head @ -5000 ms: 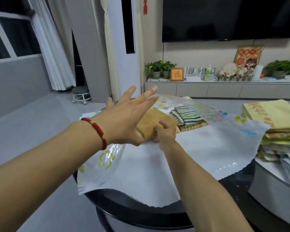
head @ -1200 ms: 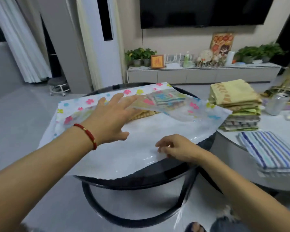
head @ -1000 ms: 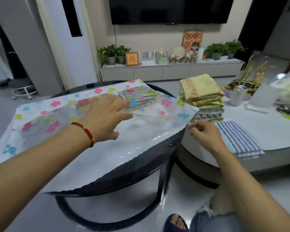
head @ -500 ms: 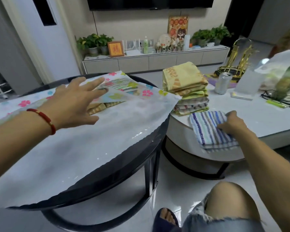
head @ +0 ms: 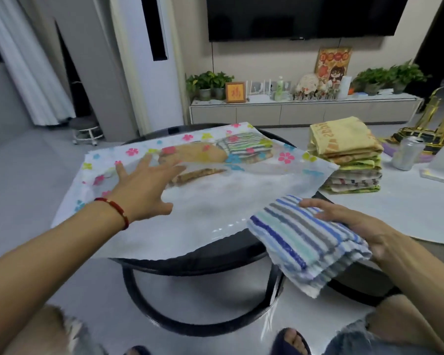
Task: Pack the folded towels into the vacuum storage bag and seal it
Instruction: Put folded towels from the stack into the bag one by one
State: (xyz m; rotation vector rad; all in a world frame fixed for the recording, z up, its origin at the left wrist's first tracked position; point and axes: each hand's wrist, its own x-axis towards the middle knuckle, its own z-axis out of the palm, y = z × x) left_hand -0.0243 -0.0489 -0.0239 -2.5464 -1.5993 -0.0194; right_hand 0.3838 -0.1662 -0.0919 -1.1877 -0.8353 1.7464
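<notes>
- A dark television hangs on the wall at 12 o'clock
- Below it a long low cabinet carries potted plants at its left end, a small orange framed picture beside them, and more plants at its right end
- A colourful poster leans against the wall on the cabinet
- A silver drink can stands on the white worktop at 3 o'clock
- A small round stool stands by white curtains at 10 o'clock
</notes>
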